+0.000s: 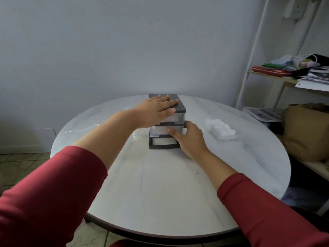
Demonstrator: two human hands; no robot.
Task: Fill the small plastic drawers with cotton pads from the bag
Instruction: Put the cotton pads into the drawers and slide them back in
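View from the head camera over a round white table (pixel 160 193). A small drawer unit (pixel 180 105), dark grey in frame with three translucent drawers, stands upright near the far edge of the surface, roughly on its midline.

The left hand (pixel 156 109) lies flat on the unit's top, fingers straight and together, pointing towards the right edge; its thumb hangs over the front of the top drawer (pixel 175 118).

The right hand (pixel 190 138) grips the unit at the level of the middle drawer (pixel 157 131): its thumb (pixel 171 130) presses on that drawer's front and its fingers curl round the unit's right side. The bottom drawer (pixel 163 142) is partly hidden behind this hand. Whether any drawer is pulled out cannot be told, and the drawers' contents are too blurred to tell.

A clear bag of cotton pads (pixel 219 129) lies on the surface to the right of the unit, apart from it and towards the far right edge; white pads show through it. Both forearms wear red sleeves (pixel 53 193).

Beyond the table's right edge stand a white shelf rack (pixel 253 50) holding papers and a brown paper bag (pixel 306 131).
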